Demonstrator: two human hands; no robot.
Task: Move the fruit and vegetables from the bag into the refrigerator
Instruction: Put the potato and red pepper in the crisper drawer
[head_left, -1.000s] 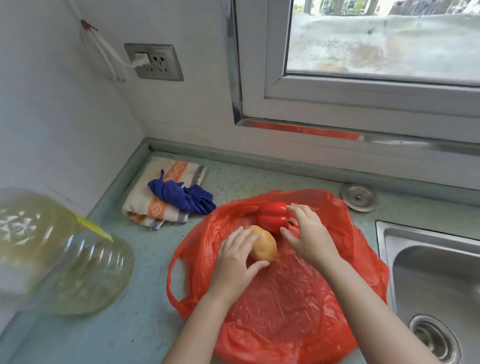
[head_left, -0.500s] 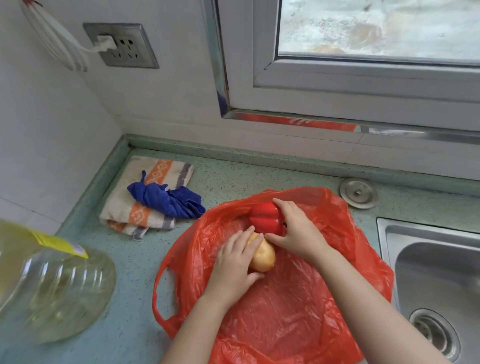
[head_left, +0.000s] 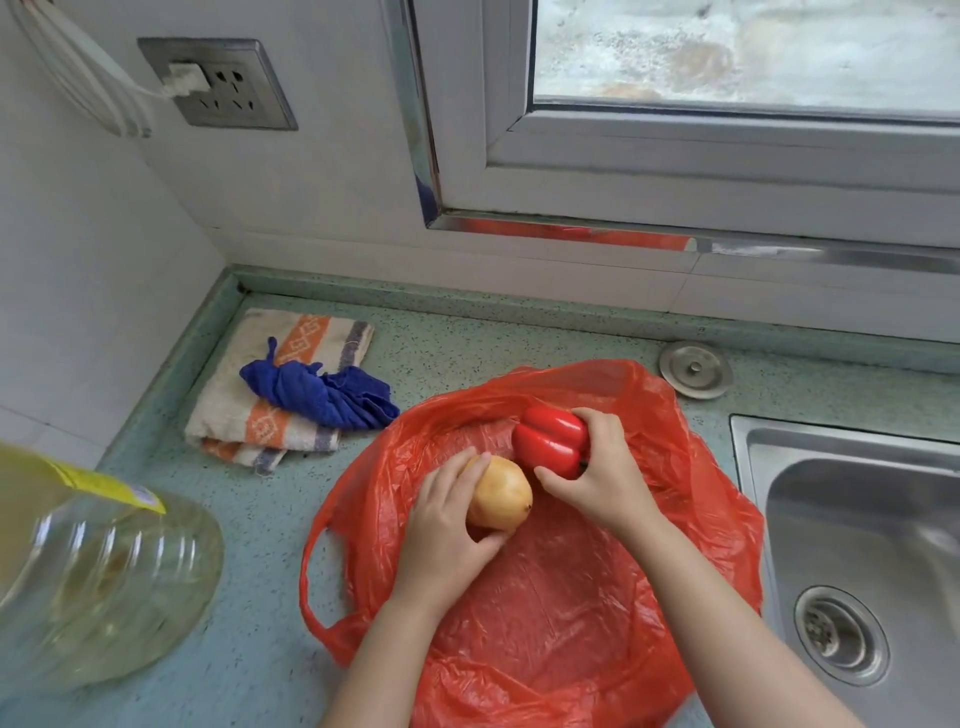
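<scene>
Both items lie in the open mouth of the thin, crinkled red plastic bag, spread on the speckled green stone surface. The left hand curls its fingers round a smooth, tan-yellow, onion-shaped vegetable. The right hand wraps fingers and thumb round a glossy, lobed red bell pepper. Both skins look slick and rounded, so a loose hold could send one rolling toward the steel sink. The flimsy film could also cling to a wrist and drag along.

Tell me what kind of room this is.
Most likely a home kitchen: a steel sink set into a speckled countertop, a large bottle of what looks like cooking oil, and dishcloths by the wall.
</scene>
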